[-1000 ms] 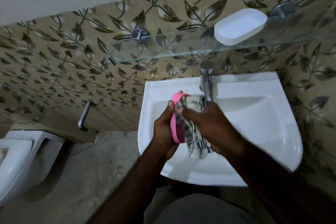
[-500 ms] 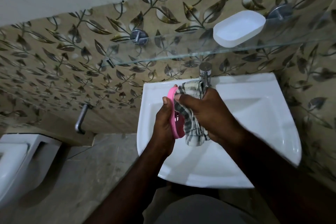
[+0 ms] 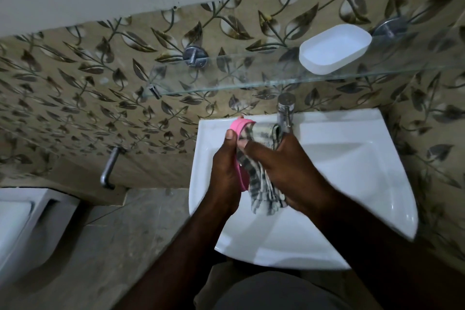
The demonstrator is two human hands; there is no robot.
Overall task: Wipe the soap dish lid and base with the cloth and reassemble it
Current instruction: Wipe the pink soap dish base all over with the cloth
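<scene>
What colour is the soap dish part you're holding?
Pink: the soap dish part, against the cloth, shows best in the head view.

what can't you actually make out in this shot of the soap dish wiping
Head view, pink piece: mostly hidden by the left hand, which grips it, and by the cloth. Lid or base cannot be told.
Head view, wiped face of the pink piece: covered by the cloth and the right hand.
Head view, tap: its spout end is behind the cloth and right hand.
Head view, toilet: cut off by the left edge.
</scene>
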